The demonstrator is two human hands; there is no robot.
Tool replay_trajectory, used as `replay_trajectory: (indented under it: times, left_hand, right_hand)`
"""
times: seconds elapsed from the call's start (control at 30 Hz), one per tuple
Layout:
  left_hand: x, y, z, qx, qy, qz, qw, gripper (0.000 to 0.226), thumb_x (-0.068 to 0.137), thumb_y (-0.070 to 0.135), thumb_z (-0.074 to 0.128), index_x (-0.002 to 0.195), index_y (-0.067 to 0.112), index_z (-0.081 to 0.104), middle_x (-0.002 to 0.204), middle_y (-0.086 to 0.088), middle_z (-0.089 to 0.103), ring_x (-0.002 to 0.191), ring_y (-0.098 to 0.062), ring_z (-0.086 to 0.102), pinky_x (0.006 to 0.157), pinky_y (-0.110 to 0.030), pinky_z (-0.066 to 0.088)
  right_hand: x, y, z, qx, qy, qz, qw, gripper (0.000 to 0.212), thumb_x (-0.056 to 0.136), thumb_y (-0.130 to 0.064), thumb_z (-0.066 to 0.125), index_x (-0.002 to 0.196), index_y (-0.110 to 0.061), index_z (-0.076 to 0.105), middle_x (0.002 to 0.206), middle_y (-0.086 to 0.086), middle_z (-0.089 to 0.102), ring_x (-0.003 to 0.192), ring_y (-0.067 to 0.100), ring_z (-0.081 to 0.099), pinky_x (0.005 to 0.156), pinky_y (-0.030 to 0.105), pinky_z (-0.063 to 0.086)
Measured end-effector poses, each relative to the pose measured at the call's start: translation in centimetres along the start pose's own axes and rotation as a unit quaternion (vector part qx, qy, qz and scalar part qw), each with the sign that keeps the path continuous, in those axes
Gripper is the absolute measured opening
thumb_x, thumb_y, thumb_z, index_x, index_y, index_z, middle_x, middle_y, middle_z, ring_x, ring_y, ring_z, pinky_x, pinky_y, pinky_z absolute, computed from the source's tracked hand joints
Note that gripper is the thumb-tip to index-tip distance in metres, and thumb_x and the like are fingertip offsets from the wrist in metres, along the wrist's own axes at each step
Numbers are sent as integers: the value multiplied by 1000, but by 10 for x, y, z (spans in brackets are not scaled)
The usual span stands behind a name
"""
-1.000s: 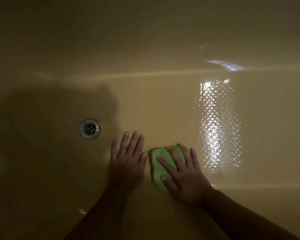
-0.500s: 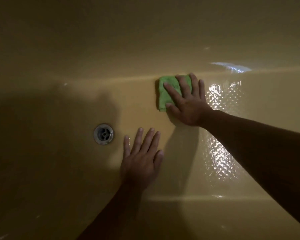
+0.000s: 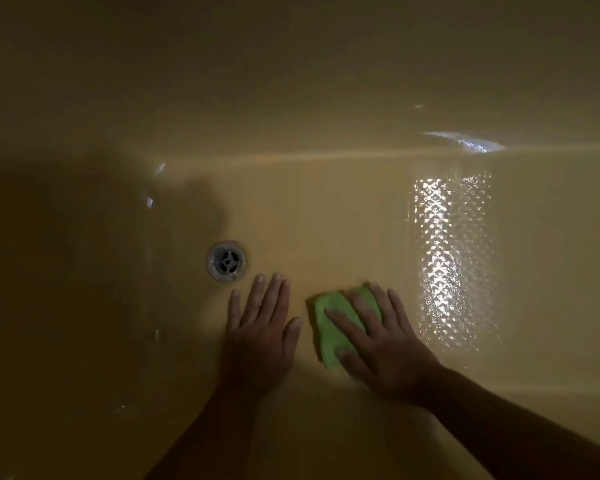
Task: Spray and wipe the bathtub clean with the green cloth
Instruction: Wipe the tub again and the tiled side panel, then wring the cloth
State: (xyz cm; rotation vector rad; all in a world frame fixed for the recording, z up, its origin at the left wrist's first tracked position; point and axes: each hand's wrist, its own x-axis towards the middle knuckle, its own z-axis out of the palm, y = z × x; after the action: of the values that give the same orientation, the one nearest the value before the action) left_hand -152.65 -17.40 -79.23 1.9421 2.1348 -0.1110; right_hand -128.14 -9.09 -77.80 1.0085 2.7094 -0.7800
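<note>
Flat and spread, the right hand (image 3: 385, 344) presses the cloth (image 3: 333, 327) onto the tub (image 3: 326, 216) floor at lower centre of the frame, fingers straight rather than curled round it. The cloth shows on the thumb side, its long axis roughly up and down the frame, so it lies between the two hands. The left hand (image 3: 260, 337) rests palm-down with straight fingers, just beside the cloth but apart from it, the drain (image 3: 227, 261) just above its fingertips. Only the right hand bears on the cloth, so the next stroke is probably its own, up the frame or right toward the bright patch (image 3: 444, 265).
</note>
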Motion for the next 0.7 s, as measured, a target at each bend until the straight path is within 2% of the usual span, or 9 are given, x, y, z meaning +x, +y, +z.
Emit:
replay_trajectory:
  times: [0.1, 0.17, 0.23, 0.3, 0.37, 0.43, 0.57, 0.7]
  left_hand:
    - [11, -1, 1, -3, 21, -16, 1000, 66, 108, 49, 38, 164, 15, 28, 170, -2, 24, 160, -25, 15, 124, -62, 17]
    - [16, -4, 3, -3, 37, -17, 999, 66, 108, 49, 38, 163, 16, 29, 170, -1, 27, 160, -24, 16, 124, -62, 18]
    - [20, -9, 4, -4, 49, -17, 999, 66, 108, 50, 37, 164, 16, 29, 170, 0, 27, 160, -23, 15, 125, -61, 17]
    - [23, -12, 5, -4, 64, -15, 998, 66, 108, 51, 38, 163, 16, 30, 169, 0, 28, 160, -22, 16, 126, -59, 17]
    - [25, -14, 5, -10, 75, -9, 997, 66, 108, 50, 40, 163, 14, 31, 169, -2, 29, 160, -22, 18, 125, -58, 19]
    - [22, -17, 6, -18, 71, -5, 997, 66, 107, 48, 40, 162, 12, 33, 168, -3, 30, 159, -24, 20, 124, -58, 23]
    - [-17, -37, 4, -14, 11, -46, 999, 71, 106, 56, 36, 161, 12, 35, 170, -5, 27, 159, -27, 21, 123, -61, 23]
    - [-49, -61, -4, 10, -28, -52, 998, 79, 106, 67, 28, 160, 10, 36, 169, -9, 28, 159, -28, 20, 124, -60, 22]
  right_hand:
    - [64, 22, -13, -12, 37, 31, 999, 64, 103, -56, 37, 161, -30, 36, 164, 17, 36, 151, 54, 21, 117, 73, 21]
    - [117, 35, -30, -38, 70, 53, 995, 65, 101, -56, 38, 159, -28, 40, 161, 19, 39, 147, 59, 26, 116, 76, 22]
    - [161, 43, -51, -56, 88, 58, 993, 68, 101, -60, 32, 162, -31, 31, 167, 18, 30, 150, 58, 17, 117, 74, 8]
    - [184, 46, -65, -55, 87, 77, 992, 70, 101, -63, 24, 165, -36, 13, 172, 14, 10, 154, 53, -3, 117, 65, -13]
    - [183, 38, -63, -55, 84, 99, 990, 70, 101, -63, 22, 165, -37, 6, 173, 12, 3, 154, 51, -11, 115, 62, -19]
    - [164, 27, -47, -53, 75, 90, 992, 69, 102, -62, 23, 165, -37, 9, 172, 16, 10, 154, 53, -6, 116, 64, -15]
    - [84, -20, -4, -41, 25, 38, 998, 64, 105, -57, 25, 164, -33, 22, 165, 22, 31, 153, 54, 8, 119, 74, 9]
    - [29, -74, 20, -39, -44, -28, 998, 64, 105, -59, 30, 163, -33, 28, 160, 19, 40, 150, 53, 23, 115, 67, 16]
